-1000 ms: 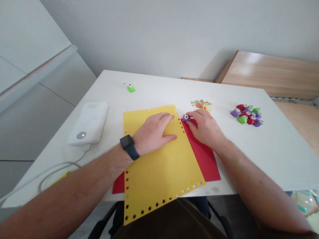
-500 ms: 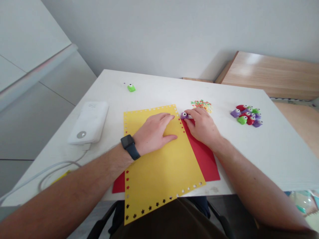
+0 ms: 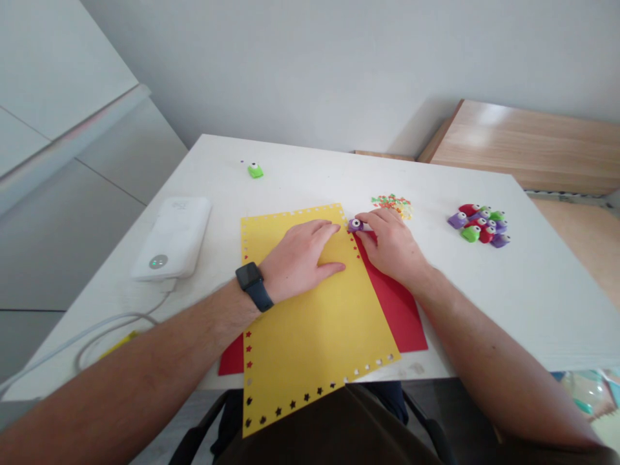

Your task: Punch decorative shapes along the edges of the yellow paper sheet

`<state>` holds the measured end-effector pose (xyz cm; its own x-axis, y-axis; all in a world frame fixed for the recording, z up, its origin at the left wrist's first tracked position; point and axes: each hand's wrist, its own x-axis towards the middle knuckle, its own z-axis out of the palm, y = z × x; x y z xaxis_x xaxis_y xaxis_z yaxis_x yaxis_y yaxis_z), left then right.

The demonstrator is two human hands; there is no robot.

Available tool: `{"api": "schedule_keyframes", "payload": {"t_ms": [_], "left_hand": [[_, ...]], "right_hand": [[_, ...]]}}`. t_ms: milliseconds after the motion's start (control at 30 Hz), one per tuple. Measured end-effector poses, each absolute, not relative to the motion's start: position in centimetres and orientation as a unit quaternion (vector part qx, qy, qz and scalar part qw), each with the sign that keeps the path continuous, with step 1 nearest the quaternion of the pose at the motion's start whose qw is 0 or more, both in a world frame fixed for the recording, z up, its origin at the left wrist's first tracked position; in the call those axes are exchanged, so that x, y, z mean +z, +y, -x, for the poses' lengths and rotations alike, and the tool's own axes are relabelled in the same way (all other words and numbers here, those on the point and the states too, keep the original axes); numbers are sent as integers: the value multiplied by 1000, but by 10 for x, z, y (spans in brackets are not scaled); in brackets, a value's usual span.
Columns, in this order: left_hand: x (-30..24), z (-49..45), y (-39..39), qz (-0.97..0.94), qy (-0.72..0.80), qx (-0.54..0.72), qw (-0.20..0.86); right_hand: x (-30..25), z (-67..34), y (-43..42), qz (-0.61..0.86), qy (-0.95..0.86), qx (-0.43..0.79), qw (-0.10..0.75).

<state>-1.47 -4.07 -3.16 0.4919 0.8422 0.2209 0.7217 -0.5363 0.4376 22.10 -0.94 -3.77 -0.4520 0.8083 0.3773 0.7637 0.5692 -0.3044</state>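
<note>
My left hand [image 3: 303, 255] lies flat on a yellow sheet of paper [image 3: 314, 329], thumb and fingers spread. Small star and other shaped holes line the sheet's edges. Between thumb and fingers, my right hand [image 3: 390, 239] grips a purple craft punch [image 3: 356, 225] with a star on its white button. The punch sits at the sheet's upper right edge. Under the yellow sheet lies a red sheet [image 3: 400, 316], showing at the right and lower left. Just beyond my right hand is a pile of tiny punched paper pieces [image 3: 391, 203], green, orange and yellow.
Several purple, red and green punches [image 3: 479, 224] cluster at the right of the white table [image 3: 310, 177]. A lone green punch [image 3: 255, 170] stands at the back left. A white power bank [image 3: 172, 239] with a cable [image 3: 121, 316] is on the left.
My right hand has shifted the purple punch slightly left, onto the yellow sheet's right edge. My left hand stays in place on the sheet.
</note>
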Motion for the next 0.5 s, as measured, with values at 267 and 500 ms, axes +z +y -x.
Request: {"api": "schedule_keyframes", "payload": {"t_ms": [267,500], "left_hand": [[-33,16,-41,-853,458,206,143],[-31,17,-40,-854,457,205,142]], "right_hand": [[-35,-226,-11,470,-850,33,237],[-34,-229,-12,471,-852,27,227]]}}
